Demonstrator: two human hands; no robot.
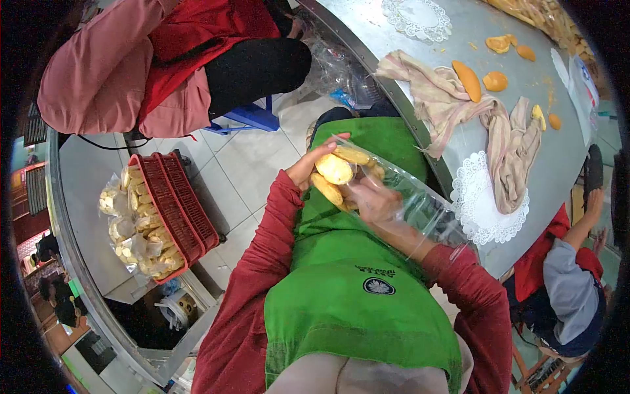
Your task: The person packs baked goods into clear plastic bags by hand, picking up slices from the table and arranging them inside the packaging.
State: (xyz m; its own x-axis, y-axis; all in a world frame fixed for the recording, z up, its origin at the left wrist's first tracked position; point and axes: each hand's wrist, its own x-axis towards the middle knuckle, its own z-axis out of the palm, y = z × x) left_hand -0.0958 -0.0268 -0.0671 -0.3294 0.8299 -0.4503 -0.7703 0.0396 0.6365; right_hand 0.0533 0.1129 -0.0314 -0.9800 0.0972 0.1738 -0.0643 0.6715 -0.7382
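A clear plastic bag (423, 210) with several yellow, flat rounded pieces (335, 169) in its far end lies over my green apron. My left hand (308, 164) is wrapped round the bag's filled end from outside, its thumb and fingers against the pieces. Inside the bag is my right hand (374, 200), reaching in through the open end up to the forearm, its fingers bent beside the pieces. Plastic glare and blur hide what those fingers hold, if anything.
A metal table (453, 59) at the right bears a crumpled cloth (508, 151), white lace doilies (489, 203) and orange pieces (467, 80). A red crate (174, 210) with bagged pieces stands left. One person sits upper left, another at lower right.
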